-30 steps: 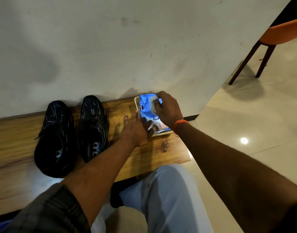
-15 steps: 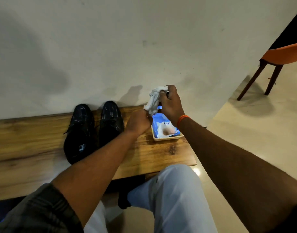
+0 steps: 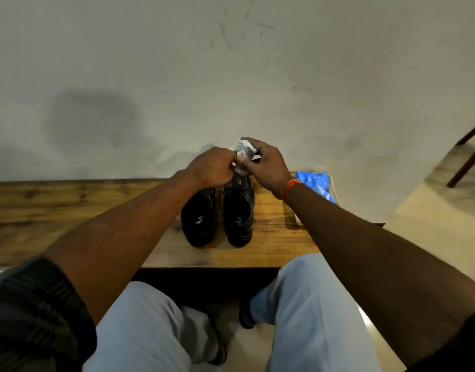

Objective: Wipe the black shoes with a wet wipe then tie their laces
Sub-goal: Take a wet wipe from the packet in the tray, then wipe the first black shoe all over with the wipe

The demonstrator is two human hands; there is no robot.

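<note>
Two glossy black shoes stand side by side on the wooden bench (image 3: 70, 210), toes toward the wall: the left shoe (image 3: 198, 218) and the right shoe (image 3: 239, 213). Above their toes, my left hand (image 3: 212, 167) and my right hand (image 3: 266, 165) both pinch a crumpled white wet wipe (image 3: 243, 154) between them. The shoes' toes are hidden behind my hands. The blue wipe pack (image 3: 315, 183) lies in a small pale tray to the right of the shoes, partly covered by my right forearm.
A plain grey wall rises right behind the bench. The bench ends just right of the tray; beyond it is tiled floor and dark chair legs (image 3: 470, 154). My knees in light trousers (image 3: 306, 304) sit in front of the bench.
The wipe has come free of the pack and both hands carried it left, over the shoes. My view has swung so the shoes are now centred and the pack sits at the right.
</note>
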